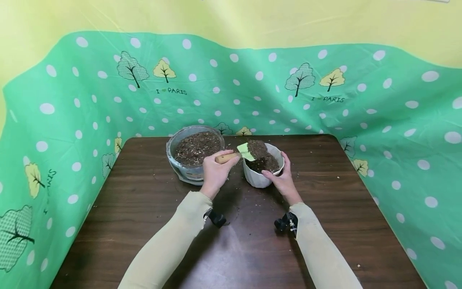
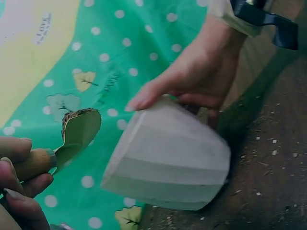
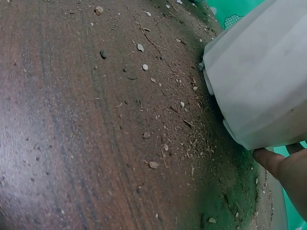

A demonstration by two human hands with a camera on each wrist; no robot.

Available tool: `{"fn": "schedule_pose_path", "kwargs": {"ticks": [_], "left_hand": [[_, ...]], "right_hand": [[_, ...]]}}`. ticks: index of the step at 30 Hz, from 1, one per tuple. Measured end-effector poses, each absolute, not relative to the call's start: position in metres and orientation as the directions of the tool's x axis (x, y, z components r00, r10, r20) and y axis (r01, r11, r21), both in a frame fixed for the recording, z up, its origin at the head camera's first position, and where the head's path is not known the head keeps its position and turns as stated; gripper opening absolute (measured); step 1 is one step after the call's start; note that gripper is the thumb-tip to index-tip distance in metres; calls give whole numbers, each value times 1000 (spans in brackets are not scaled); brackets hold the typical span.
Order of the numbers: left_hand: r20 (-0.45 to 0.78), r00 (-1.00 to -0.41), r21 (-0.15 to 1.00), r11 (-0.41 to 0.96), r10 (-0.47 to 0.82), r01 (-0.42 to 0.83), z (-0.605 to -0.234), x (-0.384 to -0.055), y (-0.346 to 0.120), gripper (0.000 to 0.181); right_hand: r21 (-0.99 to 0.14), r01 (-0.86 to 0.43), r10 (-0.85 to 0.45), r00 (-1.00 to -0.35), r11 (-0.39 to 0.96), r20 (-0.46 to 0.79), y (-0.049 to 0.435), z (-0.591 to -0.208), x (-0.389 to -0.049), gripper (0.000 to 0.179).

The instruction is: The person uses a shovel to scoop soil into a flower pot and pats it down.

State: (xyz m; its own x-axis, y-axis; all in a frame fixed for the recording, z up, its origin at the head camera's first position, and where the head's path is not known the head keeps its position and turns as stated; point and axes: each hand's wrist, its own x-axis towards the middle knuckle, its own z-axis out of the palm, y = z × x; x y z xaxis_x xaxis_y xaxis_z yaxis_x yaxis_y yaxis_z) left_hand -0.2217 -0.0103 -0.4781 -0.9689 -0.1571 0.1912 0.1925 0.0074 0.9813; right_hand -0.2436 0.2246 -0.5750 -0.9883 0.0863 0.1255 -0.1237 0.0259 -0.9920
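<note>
My left hand [image 1: 216, 170] grips the wooden handle of a small light green trowel [image 1: 246, 152]. Dark soil [image 1: 257, 148] is heaped on its blade, which is over the mouth of a white faceted flowerpot [image 1: 257, 180]. My right hand [image 1: 285, 180] holds that pot at its right side, the thumb at the rim. More soil [image 1: 265, 163] lies inside the pot. The left wrist view shows the trowel [image 2: 79, 132] from its underside, apart from the pot [image 2: 168, 153]. In the right wrist view, fingers [image 3: 271, 162] touch the pot's lower edge.
A wide grey-blue tub [image 1: 189, 170] of soil stands left of the pot, close to my left hand. Crumbs of soil and small pale bits are scattered over the dark wooden table [image 1: 144, 208]. A green and yellow patterned cloth [image 1: 252, 88] hangs along the back and sides.
</note>
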Motion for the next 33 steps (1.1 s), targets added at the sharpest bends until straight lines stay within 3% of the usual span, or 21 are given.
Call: {"fn": "schedule_pose_path", "kwargs": {"ticks": [9,16,33], "left_hand": [[147,-988,984,108,-47,141,-493,-227,8,29],[131,-991,976,176,7,130,-499,-229,18,27],[215,-976,905,379,-23,191,-502,-232,36,24]], "right_hand": [[-991,-126,55,-991,-41,123,223,-567,-242,99],[-992,-124,32,-992,-2,124,217,-547,-231,94],[-994,-106,39,-994,14,106,219,-546,-230,95]]}}
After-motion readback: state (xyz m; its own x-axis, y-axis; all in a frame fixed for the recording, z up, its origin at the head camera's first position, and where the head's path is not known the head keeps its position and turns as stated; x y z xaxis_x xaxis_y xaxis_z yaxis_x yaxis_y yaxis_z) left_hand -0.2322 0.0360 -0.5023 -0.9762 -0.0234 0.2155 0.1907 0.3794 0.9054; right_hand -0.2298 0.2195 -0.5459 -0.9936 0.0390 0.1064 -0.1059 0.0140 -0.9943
